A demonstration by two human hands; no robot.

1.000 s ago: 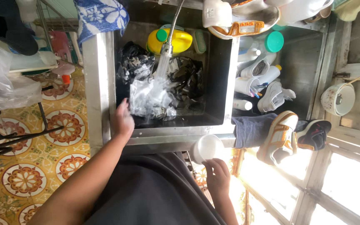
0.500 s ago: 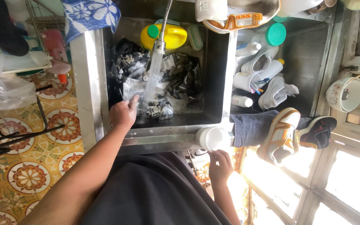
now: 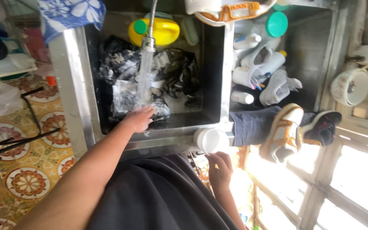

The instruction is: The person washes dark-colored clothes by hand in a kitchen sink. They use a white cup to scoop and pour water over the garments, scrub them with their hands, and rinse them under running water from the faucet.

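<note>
My left hand (image 3: 139, 119) reaches over the front rim of a steel sink (image 3: 75, 98) with its fingers spread, under the water running from a hose-like faucet (image 3: 149, 40). It rests on wet black-and-white patterned cloth (image 3: 167, 72) heaped in the basin. My right hand (image 3: 220, 166) hangs below the sink's front edge with its fingers curled and nothing visible in it. It is just under a round white container (image 3: 211, 139) on the rim.
A yellow jug with a green cap (image 3: 156, 30) lies at the back of the basin. White bottles (image 3: 260, 64), a white shoe (image 3: 277, 87), an orange-trimmed sneaker (image 3: 284, 132) and a dark cloth (image 3: 252, 125) crowd the right counter. A patterned tile floor (image 3: 26, 183) lies left, a window (image 3: 341, 183) right.
My left hand has moved from the sink's front rim further into the basin, under the water stream. My right hand has stayed below the rim.
</note>
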